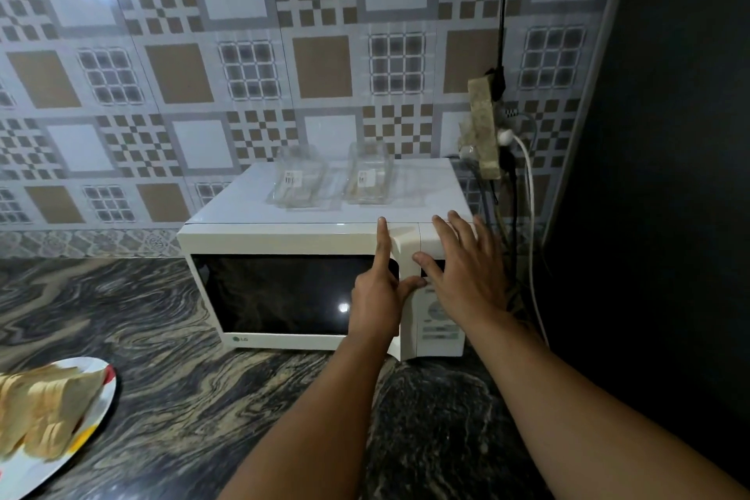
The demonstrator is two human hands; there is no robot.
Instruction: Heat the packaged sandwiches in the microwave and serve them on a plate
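While both hands work at the front of the white microwave (308, 288), its door looks closed, the dark window facing out. The left hand (379, 298) has its index finger stretched up along the door's right edge, the tip at the top corner, with the other fingers curled and the thumb reaching right toward the control panel (440, 321); it grips nothing. The right hand (462, 276) lies spread and flat over the upper part of that panel, fingers straight, its thumb near the left thumb. Two clear plastic sandwich packages (298, 185) sit side by side on top of the microwave, each with a small label. On the dark marbled tabletop (203, 398), well to the left, a white plate (87, 430) carries a row of sandwiches (44, 410). A power strip (485, 126) hangs on the tiled wall (162, 73) beside the microwave.
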